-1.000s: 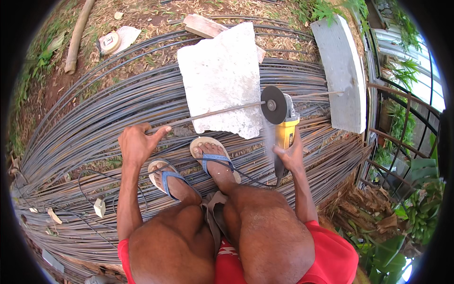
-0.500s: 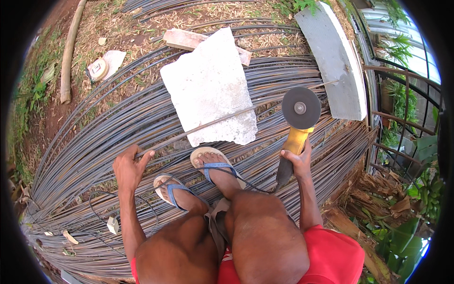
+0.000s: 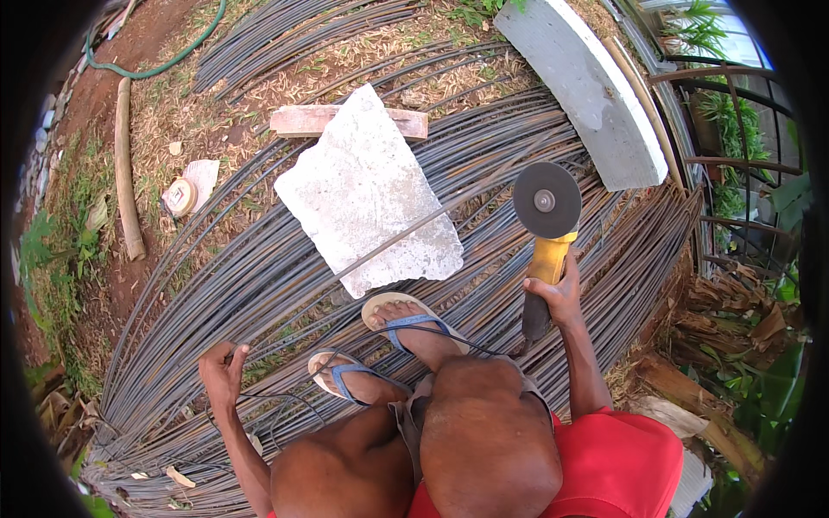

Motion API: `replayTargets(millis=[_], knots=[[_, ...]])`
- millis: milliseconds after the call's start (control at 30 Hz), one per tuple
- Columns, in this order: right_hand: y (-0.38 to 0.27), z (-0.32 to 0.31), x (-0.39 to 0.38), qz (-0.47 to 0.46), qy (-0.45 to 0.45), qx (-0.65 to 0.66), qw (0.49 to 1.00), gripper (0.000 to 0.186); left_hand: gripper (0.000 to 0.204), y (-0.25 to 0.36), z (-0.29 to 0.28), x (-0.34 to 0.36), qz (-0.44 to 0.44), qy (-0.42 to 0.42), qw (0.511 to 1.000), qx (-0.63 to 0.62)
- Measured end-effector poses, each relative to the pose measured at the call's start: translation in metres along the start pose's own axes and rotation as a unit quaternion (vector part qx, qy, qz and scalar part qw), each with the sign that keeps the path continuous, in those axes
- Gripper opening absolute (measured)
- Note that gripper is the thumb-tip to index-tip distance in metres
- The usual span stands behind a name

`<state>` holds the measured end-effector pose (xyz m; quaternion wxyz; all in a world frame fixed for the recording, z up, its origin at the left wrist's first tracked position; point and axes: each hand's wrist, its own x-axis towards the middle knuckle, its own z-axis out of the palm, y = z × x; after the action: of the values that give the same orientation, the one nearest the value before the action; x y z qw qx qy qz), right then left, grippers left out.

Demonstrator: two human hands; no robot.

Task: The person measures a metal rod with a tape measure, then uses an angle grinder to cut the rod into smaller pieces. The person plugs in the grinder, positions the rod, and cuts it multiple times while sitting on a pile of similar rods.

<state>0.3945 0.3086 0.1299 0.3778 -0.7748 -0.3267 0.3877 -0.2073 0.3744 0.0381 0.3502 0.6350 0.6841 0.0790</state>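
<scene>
In my right hand (image 3: 557,293) I grip a yellow and black angle grinder (image 3: 546,257), its dark round disc (image 3: 546,200) pointing away from me. The disc looks unguarded; whether it spins I cannot tell. My left hand (image 3: 223,369) is closed round the near end of a steel rebar rod (image 3: 404,235). That rod runs diagonally across a rough white slab (image 3: 367,194) toward the disc. Whether disc and rod touch is unclear. My feet, in blue-strapped sandals (image 3: 406,321), stand on many loose rebar rods (image 3: 259,259).
Beyond the white slab lies a pinkish block (image 3: 298,121). A long grey-white slab (image 3: 587,95) rests on the rods at far right. A black cable (image 3: 432,321) crosses my feet. Left are a wooden pole (image 3: 127,173) and a round tape roll (image 3: 180,197); a metal fence (image 3: 734,164) stands right.
The view has shifted, bringing a green hose into sight at far left. My left hand sits lower and farther left, still at the rod. The grinder stays in my right hand, slightly more upright.
</scene>
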Motion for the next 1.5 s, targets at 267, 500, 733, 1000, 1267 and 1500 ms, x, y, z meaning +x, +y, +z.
replayTargets(millis=[267, 500, 733, 1000, 1267, 1500], knots=[[-0.01, -0.007, -0.004, -0.001, -0.003, -0.029, 1.0, 0.085, 0.036, 0.122, 0.053, 0.047, 0.005, -0.005, 0.995, -0.098], [-0.007, -0.023, -0.008, 0.008, 0.017, -0.033, 0.999, 0.088, 0.044, 0.069, 0.046, 0.033, 0.023, -0.012, 0.998, -0.059], [-0.004, -0.028, -0.013, 0.018, 0.016, -0.015, 1.0, 0.091, 0.053, -0.113, -0.025, -0.029, 0.036, 0.075, 0.996, 0.029], [-0.006, -0.029, -0.012, -0.013, 0.034, -0.028, 0.999, 0.09, 0.057, -0.111, -0.032, -0.03, -0.1, 0.038, 0.994, -0.016], [-0.012, -0.043, -0.011, -0.018, 0.077, -0.011, 0.997, 0.086, 0.05, 0.012, 0.015, 0.011, -0.067, -0.005, 0.997, -0.039], [-0.011, -0.054, -0.017, -0.011, 0.095, 0.005, 0.995, 0.081, 0.045, 0.089, 0.03, 0.042, -0.019, 0.026, 0.999, -0.023]])
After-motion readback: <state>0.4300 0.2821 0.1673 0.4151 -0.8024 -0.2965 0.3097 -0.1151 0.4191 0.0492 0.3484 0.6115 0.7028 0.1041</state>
